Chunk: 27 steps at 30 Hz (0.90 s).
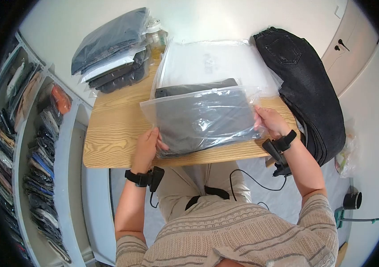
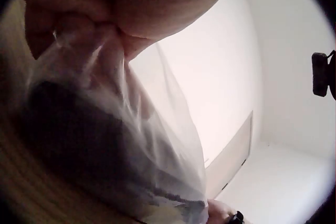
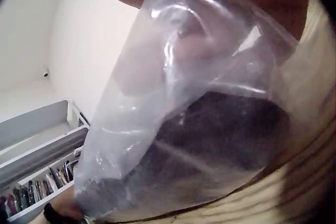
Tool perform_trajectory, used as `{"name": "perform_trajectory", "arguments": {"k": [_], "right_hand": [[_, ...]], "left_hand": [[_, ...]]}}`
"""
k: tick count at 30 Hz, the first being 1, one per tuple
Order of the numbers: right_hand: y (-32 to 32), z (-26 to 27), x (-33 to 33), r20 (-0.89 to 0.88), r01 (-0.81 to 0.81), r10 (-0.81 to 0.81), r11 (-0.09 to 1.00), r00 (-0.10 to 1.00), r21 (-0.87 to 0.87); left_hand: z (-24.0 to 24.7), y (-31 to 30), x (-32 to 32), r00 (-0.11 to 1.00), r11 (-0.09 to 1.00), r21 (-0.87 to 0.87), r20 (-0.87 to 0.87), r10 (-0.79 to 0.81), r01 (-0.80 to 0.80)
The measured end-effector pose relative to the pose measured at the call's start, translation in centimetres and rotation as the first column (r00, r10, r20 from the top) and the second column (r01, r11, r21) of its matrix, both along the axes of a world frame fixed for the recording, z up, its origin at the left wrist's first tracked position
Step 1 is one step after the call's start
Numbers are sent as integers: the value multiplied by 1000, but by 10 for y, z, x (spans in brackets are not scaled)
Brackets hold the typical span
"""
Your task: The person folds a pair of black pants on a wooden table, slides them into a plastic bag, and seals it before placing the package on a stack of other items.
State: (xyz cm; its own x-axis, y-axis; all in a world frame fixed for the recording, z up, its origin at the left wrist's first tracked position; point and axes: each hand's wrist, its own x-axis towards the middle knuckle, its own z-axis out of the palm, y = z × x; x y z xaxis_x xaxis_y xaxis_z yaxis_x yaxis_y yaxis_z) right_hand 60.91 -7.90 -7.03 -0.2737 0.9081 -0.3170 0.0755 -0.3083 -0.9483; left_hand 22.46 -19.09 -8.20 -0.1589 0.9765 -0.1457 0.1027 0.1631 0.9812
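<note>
A clear zip bag (image 1: pixel 203 118) with folded dark fabric inside lies at the table's front edge, its zip edge toward the back. My left hand (image 1: pixel 147 146) grips the bag's left side, thumb on top and fingers partly under the plastic. The right hand (image 1: pixel 270 121) pinches the bag's right edge. In the left wrist view the plastic (image 2: pixel 152 129) is bunched at the left fingers, with the dark fabric (image 2: pixel 79 129) below. Fingers show blurred through the clear film (image 3: pixel 131 92) in the right wrist view, above the dark fabric (image 3: pixel 220 129).
Behind the bag lies a pile of clear empty bags (image 1: pixel 211 62). Bagged garments (image 1: pixel 109 44) are stacked at the back left, beside a bottle (image 1: pixel 156 38). Black jeans (image 1: pixel 305 80) hang over the table's right edge. Shelves (image 1: pixel 60 147) of packed clothes stand at left.
</note>
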Motion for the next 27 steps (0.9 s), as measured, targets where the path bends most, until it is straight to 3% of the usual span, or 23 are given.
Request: {"name": "perform_trajectory", "arguments": {"k": [3, 5, 6, 8, 9, 12, 14, 15, 19, 24, 27], "right_hand": [[-1, 0, 1, -18, 0, 0, 1000, 1000, 19], [1, -6, 2, -7, 45, -45, 998, 999, 39], [0, -8, 1, -6, 39, -39, 999, 999, 29], [-3, -7, -1, -55, 95, -92, 994, 994, 58], [-4, -7, -2, -45, 90, -86, 993, 995, 75], [-15, 2, -8, -52, 162, -157, 980, 986, 115], [-27, 19, -10, -29, 190, -188, 961, 982, 201], [-31, 23, -11, -10, 218, -225, 934, 974, 283], [-31, 16, -10, 54, 224, -255, 916, 965, 333], [-19, -3, -4, 239, 162, -189, 978, 952, 129], [-11, -3, 9, 204, 139, -139, 990, 969, 14]], "left_hand": [[-4, -8, 2, 1000, 1000, 0, 15, 8, -8], [-2, -19, 8, 975, 987, 87, 190, 119, -137], [-9, -23, 4, 974, 987, 76, 189, 127, -144], [-29, -32, -6, 967, 984, 145, -214, 137, -107], [-29, -37, -5, 967, 984, 137, -214, 141, -114], [-20, -44, 7, 977, 948, 291, -131, 170, -126], [-10, -45, 15, 981, 909, 370, 42, 191, -192], [-9, -42, 14, 981, 909, 370, 46, 191, -194], [-10, -25, 14, 984, 958, 228, 86, 155, -171], [-20, -16, 18, 985, 984, 81, -45, 165, -161], [-23, -12, 16, 979, 976, 107, -51, 198, -192]]}}
